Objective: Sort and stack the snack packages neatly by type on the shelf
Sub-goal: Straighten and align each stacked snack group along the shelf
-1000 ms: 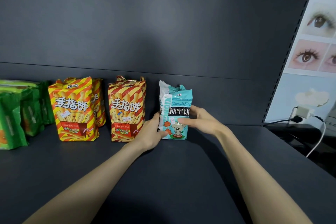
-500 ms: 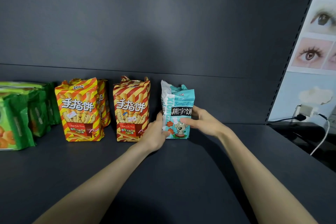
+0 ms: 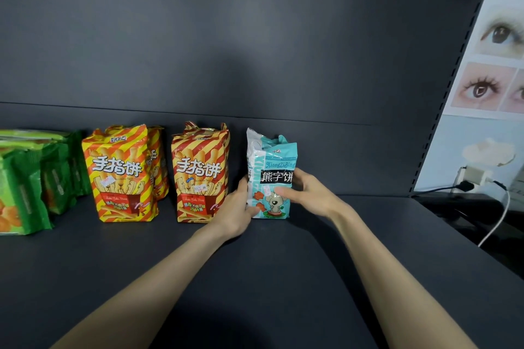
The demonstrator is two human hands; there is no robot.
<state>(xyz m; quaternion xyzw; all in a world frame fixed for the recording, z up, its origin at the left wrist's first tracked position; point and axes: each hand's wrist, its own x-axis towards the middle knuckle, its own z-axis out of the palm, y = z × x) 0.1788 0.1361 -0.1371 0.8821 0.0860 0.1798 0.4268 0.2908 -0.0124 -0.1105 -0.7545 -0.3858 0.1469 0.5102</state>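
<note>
As the glossy teal bag [image 3: 270, 161] stands on the matte shelf [image 3: 255, 278], left hand [image 3: 235, 212] and right hand [image 3: 309, 193] grip its sides.

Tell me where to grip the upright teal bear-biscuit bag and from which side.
Take the teal bag by its two narrow sides at mid-height, coming from the front. It stands upright, broad face forward, a striped bag close on its left. The left hand and right hand grip it so.

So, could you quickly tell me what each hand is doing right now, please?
Left hand: grips the teal bear-biscuit package at its left edge.
Right hand: grips the same package from the right, thumb across its front.
</note>
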